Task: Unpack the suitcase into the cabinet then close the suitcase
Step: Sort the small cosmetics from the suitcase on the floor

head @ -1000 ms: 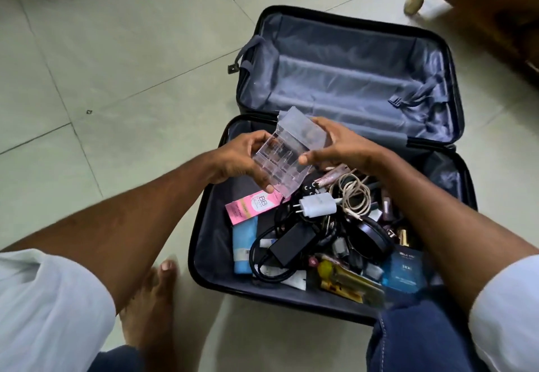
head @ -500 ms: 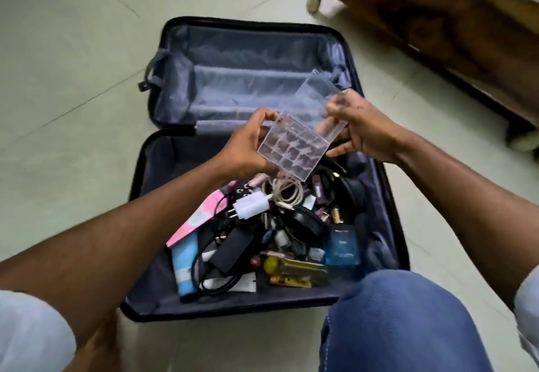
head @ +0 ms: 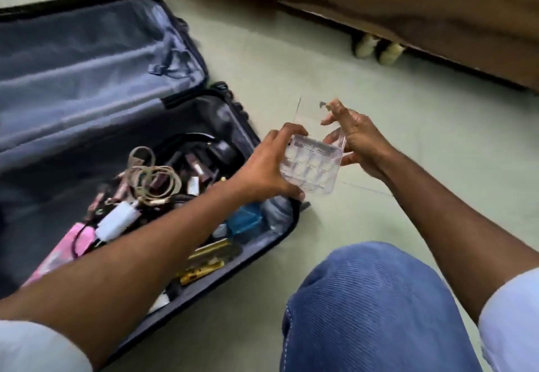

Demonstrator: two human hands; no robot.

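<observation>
Suitcase (head: 116, 86), black shell with grey lining, lies open on the floor at my left, its near half still heaped with cables and a white charger (head: 116, 221). I have carried the clear plastic compartment box (head: 310, 167) out past its right edge, over bare floor. My left hand (head: 268, 167) grips its near side, my right hand (head: 358, 141) pinches the raised lid. Unpacking has barely started.

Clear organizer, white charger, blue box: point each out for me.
Clear organizer (head: 310, 169), head view, its gridded compartment face.
White charger (head: 118, 220), head view, middle of its body.
Blue box (head: 244, 217), head view, its top face.
</observation>
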